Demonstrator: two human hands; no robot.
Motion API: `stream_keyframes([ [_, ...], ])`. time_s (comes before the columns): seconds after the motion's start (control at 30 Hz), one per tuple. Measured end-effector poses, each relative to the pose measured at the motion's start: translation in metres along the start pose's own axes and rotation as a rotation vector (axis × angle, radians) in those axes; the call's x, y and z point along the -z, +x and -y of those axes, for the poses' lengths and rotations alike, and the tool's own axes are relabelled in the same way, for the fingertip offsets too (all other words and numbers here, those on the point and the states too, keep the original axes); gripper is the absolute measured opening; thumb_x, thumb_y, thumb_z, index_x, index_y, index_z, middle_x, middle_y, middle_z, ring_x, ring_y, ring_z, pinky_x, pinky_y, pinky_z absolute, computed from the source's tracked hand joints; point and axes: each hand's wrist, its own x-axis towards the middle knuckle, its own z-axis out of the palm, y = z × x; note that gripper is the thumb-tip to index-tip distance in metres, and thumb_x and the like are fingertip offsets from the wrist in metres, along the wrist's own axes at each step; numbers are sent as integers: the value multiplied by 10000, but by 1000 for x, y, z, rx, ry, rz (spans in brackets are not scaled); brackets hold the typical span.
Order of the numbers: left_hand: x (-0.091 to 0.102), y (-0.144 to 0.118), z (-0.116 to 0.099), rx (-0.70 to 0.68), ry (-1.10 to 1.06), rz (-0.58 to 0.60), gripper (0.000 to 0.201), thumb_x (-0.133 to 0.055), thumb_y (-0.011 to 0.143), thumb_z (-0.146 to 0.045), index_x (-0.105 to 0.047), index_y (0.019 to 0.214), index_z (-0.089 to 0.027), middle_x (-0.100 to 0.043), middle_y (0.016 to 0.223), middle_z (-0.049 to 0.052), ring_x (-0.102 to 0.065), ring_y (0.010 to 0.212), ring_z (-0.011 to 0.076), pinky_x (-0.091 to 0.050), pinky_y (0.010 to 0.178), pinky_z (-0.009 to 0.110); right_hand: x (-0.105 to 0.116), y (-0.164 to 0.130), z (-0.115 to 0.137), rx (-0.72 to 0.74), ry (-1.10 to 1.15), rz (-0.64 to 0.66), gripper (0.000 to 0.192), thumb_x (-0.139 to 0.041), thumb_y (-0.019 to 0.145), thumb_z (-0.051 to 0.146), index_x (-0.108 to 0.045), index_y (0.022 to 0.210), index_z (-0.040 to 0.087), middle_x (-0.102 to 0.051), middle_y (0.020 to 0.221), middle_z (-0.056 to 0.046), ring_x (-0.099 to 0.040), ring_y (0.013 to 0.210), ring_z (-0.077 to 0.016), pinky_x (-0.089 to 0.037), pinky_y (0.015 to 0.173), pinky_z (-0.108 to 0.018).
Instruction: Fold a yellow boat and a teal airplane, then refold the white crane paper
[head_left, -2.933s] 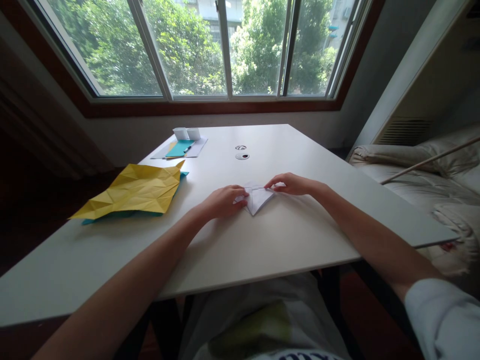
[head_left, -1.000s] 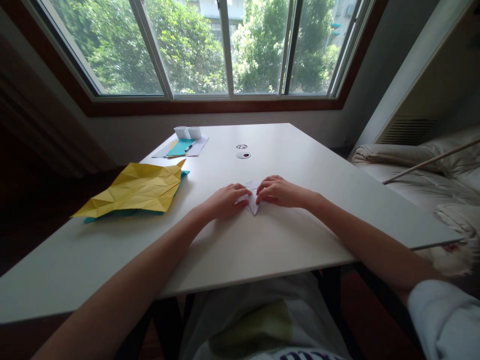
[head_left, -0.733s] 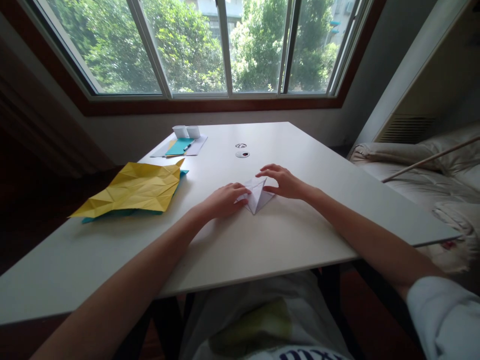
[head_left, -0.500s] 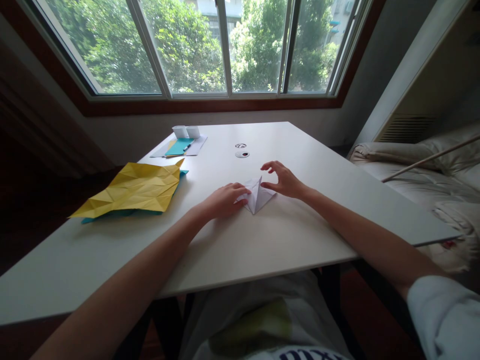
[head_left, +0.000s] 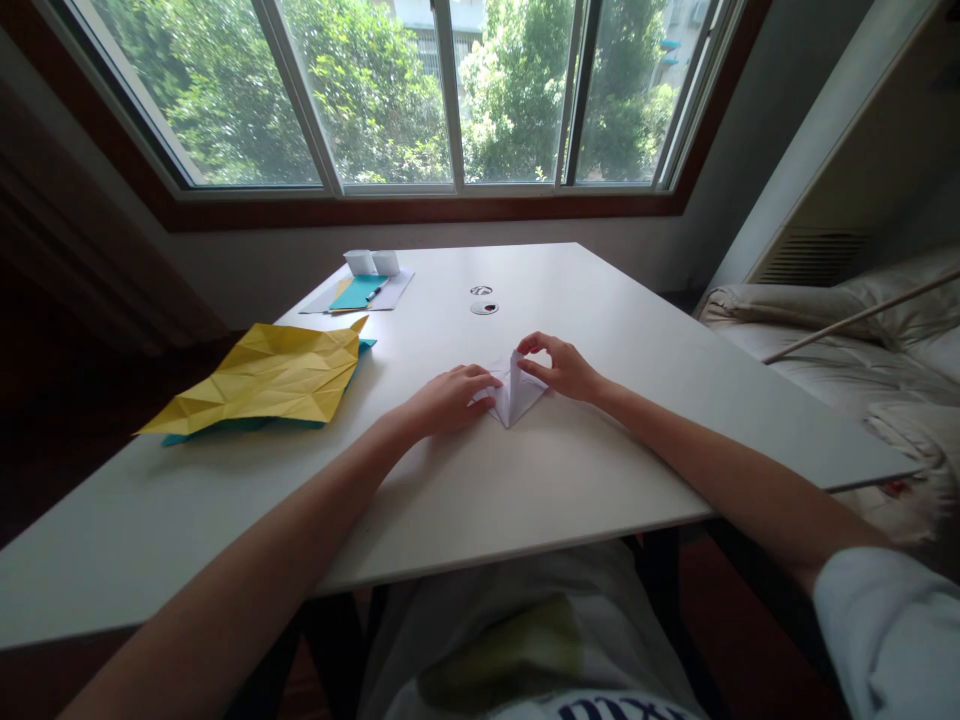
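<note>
A small folded white sheet of paper (head_left: 529, 396) lies on the white table, with a flap standing up in its middle. My left hand (head_left: 448, 402) rests at the paper's left side, thumb and fingertips closed on that part and hiding some of it. At the upright flap's top, my right hand (head_left: 562, 368) pinches the paper between thumb and fingers. The paper's front point faces me.
Left on the table (head_left: 450, 510) lies a creased yellow sheet (head_left: 277, 375) over a teal one (head_left: 247, 428). Farther back are two white paper boxes (head_left: 373, 262), teal paper (head_left: 358, 292) and a pen (head_left: 376, 291). Round patterned pieces (head_left: 484, 308) lie beyond my hands.
My right hand has come down and left from just beside the paper, and its fingers have closed on the upright flap. My left hand stays in place.
</note>
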Motion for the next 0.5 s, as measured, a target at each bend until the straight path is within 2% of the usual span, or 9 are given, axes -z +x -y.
stream_keyframes([
  [0.27,1,1,-1,-2,18,7,345,-420,878,-319,-554,1179,-217,-562,1169,99,-534,1043,235,-439,879,357,-8,-4,-9,-70,-217,62,224,-589,768,292,-580,972,198,-658,892,-35,-566,856,-193,-410,806,-343],
  [0.37,0,1,-1,-5,21,3,340,-418,880,-320,-558,1173,-218,-562,1164,97,-535,1038,232,-440,876,351,-10,-4,-8,-64,-306,121,144,-565,786,291,-624,886,204,-645,889,-51,-551,879,-201,-399,814,-343],
  [0.5,-2,1,0,-36,48,-21,330,-420,883,-324,-574,1157,-224,-578,1125,94,-538,1020,226,-437,867,344,-10,-4,-8,-61,-353,146,147,-553,797,298,-663,845,212,-631,915,-70,-543,899,-203,-390,833,-341],
])
